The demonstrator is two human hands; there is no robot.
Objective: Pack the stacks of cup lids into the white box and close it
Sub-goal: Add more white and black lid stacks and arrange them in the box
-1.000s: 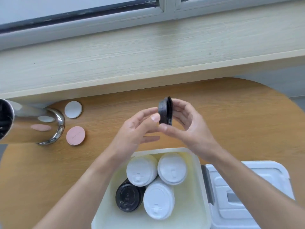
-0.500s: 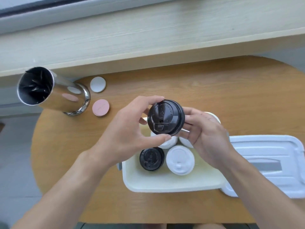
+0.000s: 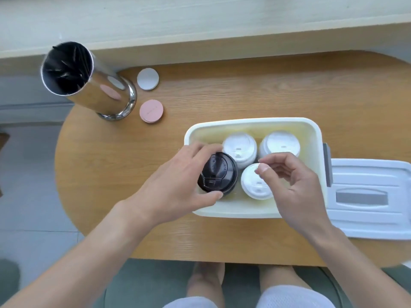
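1. The left hand (image 3: pixel 178 185) grips the black lids (image 3: pixel 218 173) from the side, fingers curled over the far edge and thumb on the near edge. Half a second ago both hands held this stack up above the box; now it sits low inside the box (image 3: pixel 253 124), in the near left corner, face up.
2. One second ago the same stack was turned on edge between the two hands, out past the box; since then it has been turned flat and brought down.
3. The right hand (image 3: pixel 298 187) has let go of the black stack. It hovers over the box just right of the left hand, fingers loosely curled, thumb tip near the forefinger, holding nothing. The hands are now apart, with a white stack showing between them.
4. Three white lid stacks stand in the box: one (image 3: pixel 240 150) just beyond the black stack and touching it, one (image 3: pixel 280 144) beyond the right fingers, and one (image 3: pixel 255 183) under the right thumb.
5. Whether a second black stack, seen earlier in that corner, lies under the held one cannot be told.
6. The box lid (image 3: pixel 364 196) lies flat on the table (image 3: pixel 244 85) right of the right hand, off the box.
7. Well beyond the left hand stand a steel cup (image 3: pixel 89 83), a white disc (image 3: pixel 148 78) and a pink disc (image 3: pixel 151 111).
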